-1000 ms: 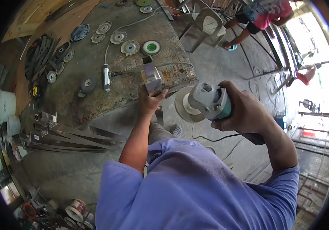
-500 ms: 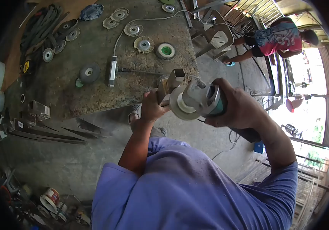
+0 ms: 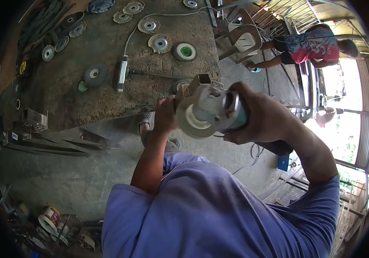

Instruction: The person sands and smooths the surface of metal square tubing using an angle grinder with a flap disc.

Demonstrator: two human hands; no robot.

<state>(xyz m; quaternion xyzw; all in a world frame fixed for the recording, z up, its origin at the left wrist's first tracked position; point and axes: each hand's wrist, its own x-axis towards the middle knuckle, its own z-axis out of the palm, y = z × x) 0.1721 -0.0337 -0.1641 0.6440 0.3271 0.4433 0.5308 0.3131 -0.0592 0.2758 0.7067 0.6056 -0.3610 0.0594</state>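
Note:
My right hand [image 3: 264,114] is wrapped round the body of an angle grinder [image 3: 225,109], its blue-green housing showing beside my fingers. The grinder's pale round disc [image 3: 195,122] lies over a piece of square metal tube [image 3: 202,81], hiding much of it; one hollow end of the tube faces up. My left hand [image 3: 166,115] is closed on the tube's left side, close to the disc, at the edge of the worktable [image 3: 107,101].
Flap discs [image 3: 160,43], a green-centred wheel [image 3: 185,52], a dark grinding disc [image 3: 95,75] and a power strip [image 3: 123,74] lie on the table. Metal pieces [image 3: 46,146] sit at left. Another person [image 3: 309,45] bends over at right, past a plastic chair [image 3: 244,38].
The grinder has moved left and slightly down across the tube, its disc now covering more of it and nearer my left hand. The whole view has shifted a little.

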